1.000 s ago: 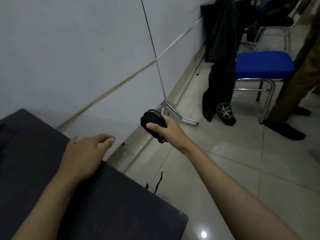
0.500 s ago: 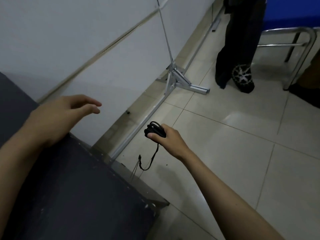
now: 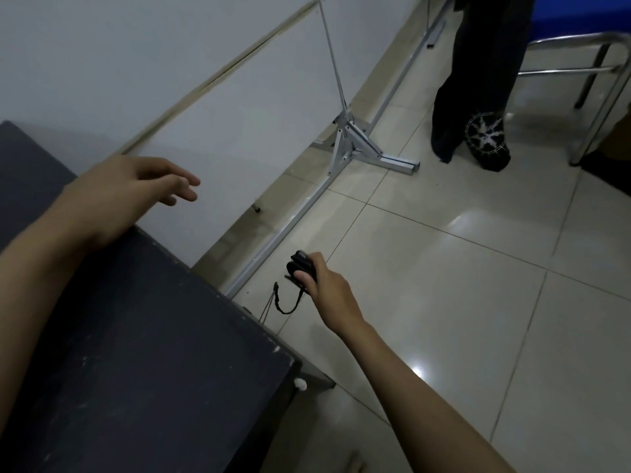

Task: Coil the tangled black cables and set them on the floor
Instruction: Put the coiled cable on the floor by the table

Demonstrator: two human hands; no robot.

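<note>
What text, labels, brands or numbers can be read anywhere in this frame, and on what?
None can be read.
The dark garment hanging by the chair carries a white spoked circular emblem; it is a graphic, with no letters legible.
The coiled black cable held by the right hand, the dark table, the metal stand and the wall panels show no markings.
</note>
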